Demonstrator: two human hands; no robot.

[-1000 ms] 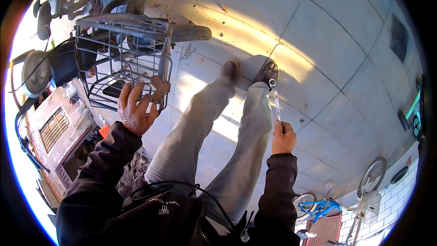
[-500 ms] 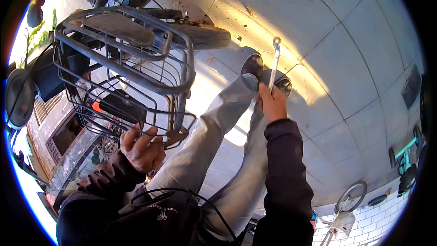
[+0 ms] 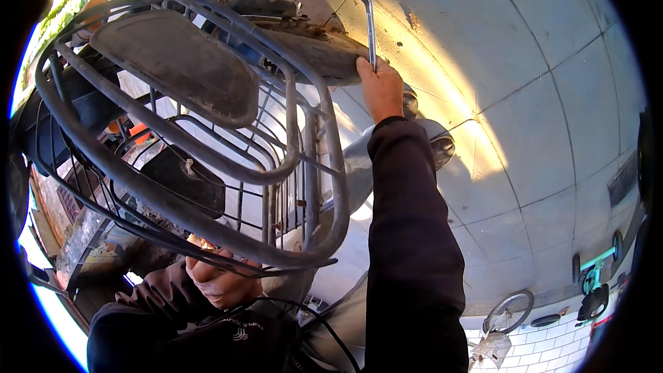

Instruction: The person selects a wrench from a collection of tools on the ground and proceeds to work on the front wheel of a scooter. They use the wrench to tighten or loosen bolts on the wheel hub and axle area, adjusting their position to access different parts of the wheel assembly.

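My right hand [image 3: 383, 90] is closed around the lower end of a long silver ring spanner [image 3: 370, 24], which points up and away from me. It is beside the worn fender and wheel [image 3: 324, 57] of a two-wheeler. To the left is a dark metal wire basket [image 3: 333, 186], tilted, with thick tubular rails and a dark oval pad [image 3: 179, 62] across its upper part. At the basket's near lower edge, my left hand [image 3: 224, 280] has its fingers curled on the frame; wires cover part of them.
Large grey floor tiles [image 3: 511, 145] carry a strip of sunlight. My shoes [image 3: 442, 148] stand below the right forearm. At the lower right are a bicycle wheel [image 3: 509, 311] and a small mint-green wheeled frame [image 3: 595, 262] near a white-tiled wall.
My right hand has moved up and left with the spanner, towards the fender. The basket appears larger and closer, and my left hand has shifted slightly lower.
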